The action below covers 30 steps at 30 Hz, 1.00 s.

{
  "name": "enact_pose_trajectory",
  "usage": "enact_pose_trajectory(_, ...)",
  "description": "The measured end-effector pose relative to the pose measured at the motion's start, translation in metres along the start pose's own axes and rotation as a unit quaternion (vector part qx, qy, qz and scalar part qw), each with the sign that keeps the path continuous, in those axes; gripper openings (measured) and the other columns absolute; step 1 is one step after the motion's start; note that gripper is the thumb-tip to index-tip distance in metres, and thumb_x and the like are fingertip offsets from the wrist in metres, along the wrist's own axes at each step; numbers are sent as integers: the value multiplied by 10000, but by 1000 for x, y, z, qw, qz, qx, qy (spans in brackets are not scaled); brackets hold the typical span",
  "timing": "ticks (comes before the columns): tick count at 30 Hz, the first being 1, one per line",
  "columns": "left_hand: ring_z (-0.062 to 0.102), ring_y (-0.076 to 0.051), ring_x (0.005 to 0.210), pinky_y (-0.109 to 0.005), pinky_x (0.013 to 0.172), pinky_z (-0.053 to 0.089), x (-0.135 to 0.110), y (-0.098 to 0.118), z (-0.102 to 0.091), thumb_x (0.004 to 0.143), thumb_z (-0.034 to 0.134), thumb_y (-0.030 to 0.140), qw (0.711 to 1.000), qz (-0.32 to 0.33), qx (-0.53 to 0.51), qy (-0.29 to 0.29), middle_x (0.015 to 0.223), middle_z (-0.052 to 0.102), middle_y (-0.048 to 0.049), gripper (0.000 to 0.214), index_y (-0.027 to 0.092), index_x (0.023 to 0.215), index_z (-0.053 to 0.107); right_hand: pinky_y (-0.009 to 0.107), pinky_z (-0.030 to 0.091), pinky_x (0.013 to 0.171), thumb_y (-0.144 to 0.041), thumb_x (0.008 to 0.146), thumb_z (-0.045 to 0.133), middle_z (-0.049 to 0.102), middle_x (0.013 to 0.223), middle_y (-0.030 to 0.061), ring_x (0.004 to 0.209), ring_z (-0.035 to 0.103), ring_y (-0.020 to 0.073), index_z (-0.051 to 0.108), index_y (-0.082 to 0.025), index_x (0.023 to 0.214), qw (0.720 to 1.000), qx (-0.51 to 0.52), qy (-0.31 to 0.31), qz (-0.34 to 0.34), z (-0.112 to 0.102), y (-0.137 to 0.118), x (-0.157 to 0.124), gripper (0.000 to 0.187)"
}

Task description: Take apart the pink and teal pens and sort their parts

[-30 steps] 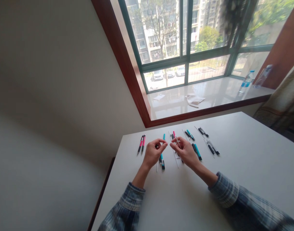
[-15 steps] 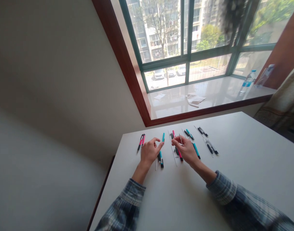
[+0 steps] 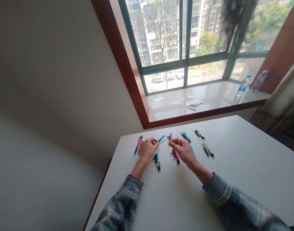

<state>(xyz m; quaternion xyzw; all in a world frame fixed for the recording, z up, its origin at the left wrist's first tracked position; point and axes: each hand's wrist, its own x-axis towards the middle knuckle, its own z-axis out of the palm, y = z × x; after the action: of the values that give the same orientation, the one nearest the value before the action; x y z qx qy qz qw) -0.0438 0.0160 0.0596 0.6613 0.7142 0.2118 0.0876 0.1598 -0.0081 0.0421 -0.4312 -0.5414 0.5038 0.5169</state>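
Note:
My left hand (image 3: 147, 149) is closed, pinching a teal pen barrel (image 3: 161, 138) between thumb and forefinger; it points up and to the right. My right hand (image 3: 184, 152) is also closed, fingertips together on a thin silvery pen part (image 3: 178, 141) that sticks up; its exact kind is unclear. Below my left hand lies a group of teal and black pen parts (image 3: 158, 161). Between the hands are pink and black pen parts (image 3: 176, 156) with a white refill (image 3: 172, 160). Another teal barrel (image 3: 192, 150) is partly hidden behind my right hand.
Two pink-and-black pens (image 3: 137, 145) lie left of my left hand. Teal and black parts (image 3: 186, 137) and two clear-and-black groups (image 3: 208, 150) lie to the right on the white table (image 3: 180, 199). A windowsill (image 3: 171, 109) with a cloth (image 3: 192, 103) and bottles (image 3: 244, 84) is beyond.
My left hand has closed on the teal barrel, which has swung from nearly upright in view to a slant. My right hand keeps its pinch. The view has shifted slightly.

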Motion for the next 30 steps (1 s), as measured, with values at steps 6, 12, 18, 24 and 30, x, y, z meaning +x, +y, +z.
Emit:
enact_pose_trajectory(6, 707, -247, 979, -338, 883, 516, -17, -24, -20, 850, 692, 517, 970, 12, -241, 27, 1004, 793, -67, 321, 216, 917, 782, 350, 527, 847, -515, 813, 771, 791, 979, 103, 946, 706, 249, 788, -168, 951, 999, 46, 5, 25, 0, 0, 2, 373)
enact_pose_trajectory(12, 738, -263, 957, -358, 865, 542, -45, -13, -18, 836, 731, 532, 930, -1, -365, -45, 959, 793, -107, 391, 172, 986, 715, 249, 378, 485, -633, 810, 727, 793, 920, 117, 565, 584, 138, 724, -166, 1001, 996, 75, -8, 52, 0, -2, 2, 505)
enact_pose_trajectory(18, 741, -262, 968, -339, 823, 544, -50, -6, -21, 830, 759, 503, 904, 5, -414, -103, 950, 791, -111, 358, 177, 952, 677, 238, 231, 448, -628, 790, 755, 784, 903, 111, 462, 367, 70, 679, -162, 968, 993, 101, -6, 69, 2, -3, 2, 504)
enact_pose_trajectory(24, 704, -229, 889, -285, 697, 507, -52, -7, -19, 820, 775, 483, 912, 20, -393, -116, 942, 774, -102, 352, 174, 974, 705, 251, 206, 440, -614, 774, 774, 731, 865, 62, 466, 271, 62, 767, -169, 1036, 992, 107, 0, 73, 2, 2, 5, 517)
enact_pose_trajectory(30, 663, -193, 804, -269, 651, 473, -55, -5, -17, 849, 744, 437, 920, 23, -370, -124, 922, 764, -84, 289, 178, 976, 725, 244, 179, 448, -582, 750, 817, 541, 599, -26, 479, 249, 73, 802, -172, 1056, 989, 118, -4, 94, 1, 5, 5, 512)
